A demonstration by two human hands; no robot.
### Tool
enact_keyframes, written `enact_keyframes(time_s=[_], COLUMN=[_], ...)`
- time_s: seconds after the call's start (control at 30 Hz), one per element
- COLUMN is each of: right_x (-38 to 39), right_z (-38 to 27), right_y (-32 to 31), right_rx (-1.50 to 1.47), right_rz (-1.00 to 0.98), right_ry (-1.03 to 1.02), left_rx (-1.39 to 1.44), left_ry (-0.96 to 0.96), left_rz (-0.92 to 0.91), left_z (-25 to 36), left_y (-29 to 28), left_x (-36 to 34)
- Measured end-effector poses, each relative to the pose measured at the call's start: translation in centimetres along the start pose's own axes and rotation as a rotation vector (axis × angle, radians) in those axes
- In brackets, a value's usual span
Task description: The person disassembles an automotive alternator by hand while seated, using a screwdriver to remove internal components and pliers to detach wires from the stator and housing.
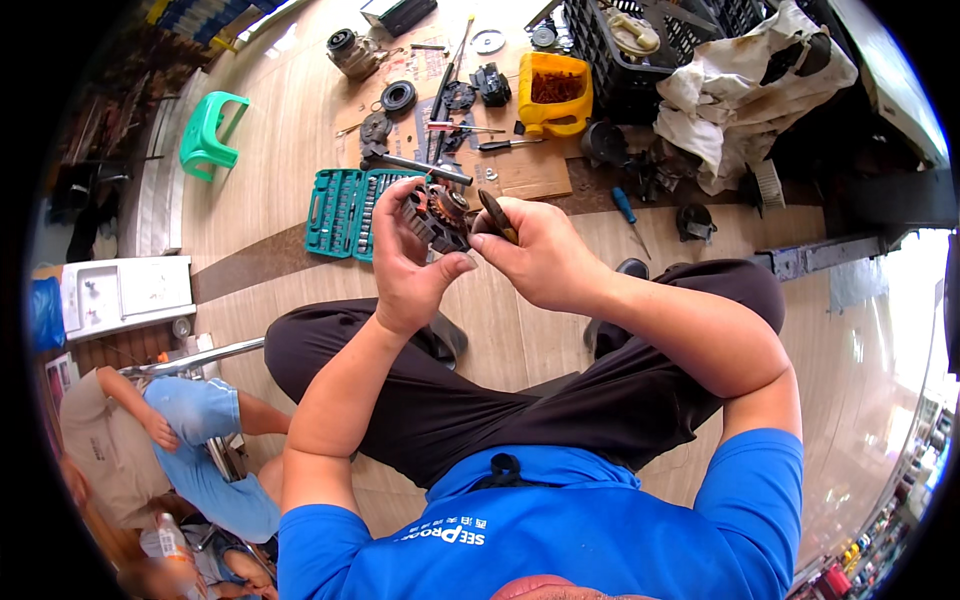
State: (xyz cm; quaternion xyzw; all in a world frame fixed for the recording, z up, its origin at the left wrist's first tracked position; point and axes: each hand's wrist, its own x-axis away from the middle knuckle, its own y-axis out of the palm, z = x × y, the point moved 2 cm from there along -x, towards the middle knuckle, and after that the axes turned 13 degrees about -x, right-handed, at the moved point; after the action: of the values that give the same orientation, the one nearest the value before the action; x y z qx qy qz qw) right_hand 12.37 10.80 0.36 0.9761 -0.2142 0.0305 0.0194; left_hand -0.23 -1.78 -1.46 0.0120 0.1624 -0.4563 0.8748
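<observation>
My left hand [403,262] is closed around a dark, round metal part with claw-like teeth and coppery windings, which looks like an alternator rotor [437,218]. Its thumb lies along the lower rim and the fingers wrap the far left side. My right hand [545,250] grips a slim, dark brown tool with an oval end [497,214], close against the rotor's right side. What kind of tool it is does not show clearly, since the fingers cover its other end. Both hands are raised over the floor in front of my knees.
Beyond my hands lie a green socket set case [333,213] and cardboard [530,178] with loose parts. A yellow cut-open jug [552,122], black crate [606,85] and blue-handled screwdriver [623,204] are to the right. A green stool [208,135] and a seated person [110,445] are at left.
</observation>
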Motion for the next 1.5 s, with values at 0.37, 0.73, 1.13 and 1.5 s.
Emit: enact_keyframes(time_s=[0.37,0.73,1.13,1.5], right_x=[-0.2,-1.2,-1.6,-2.5], right_z=[-0.7,0.0,0.4,-1.3], right_y=[0.3,0.1,-0.1,-1.6], right_rx=[-0.098,-0.016,0.005,-0.209], right_rz=[0.093,0.028,-0.048,-0.215], right_ry=[-0.08,-0.183,0.006,0.428], left_rx=[0.503,0.479,0.44,0.253], left_ry=[-0.385,-0.439,-0.557,-0.745], left_rz=[0.046,-0.014,-0.003,-0.168], left_z=[-1.9,-1.4,-2.0,-2.7], left_y=[-1.4,-0.1,-0.1,-0.2], left_x=[-0.5,0.1,0.2,0.6])
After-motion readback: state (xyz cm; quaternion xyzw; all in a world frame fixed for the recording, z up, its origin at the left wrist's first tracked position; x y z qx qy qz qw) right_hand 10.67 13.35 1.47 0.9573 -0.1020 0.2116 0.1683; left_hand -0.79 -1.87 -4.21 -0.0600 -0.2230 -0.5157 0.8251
